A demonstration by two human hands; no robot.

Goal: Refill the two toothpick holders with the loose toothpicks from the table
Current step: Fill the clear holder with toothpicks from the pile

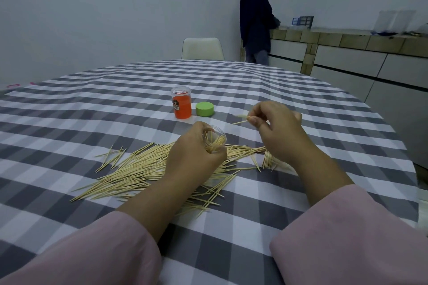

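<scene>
My left hand [196, 152] grips a clear toothpick holder [214, 139], tilted toward me, with several toothpicks inside. My right hand [275, 127] pinches a few toothpicks [240, 120] between thumb and fingers, a little right of and above the holder's mouth. A big scatter of loose toothpicks [139, 169] lies on the checked tablecloth [92, 111] under and left of my hands, and a small bundle [268, 159] sits under my right wrist. An orange holder [181, 103] stands upright farther back, with a green lid [204, 109] beside it on the right.
A white chair [202, 48] stands at the table's far edge. A person in dark clothes [256, 18] stands at a wooden counter [347, 37] at the back right, where clear boxes and a blue organiser sit.
</scene>
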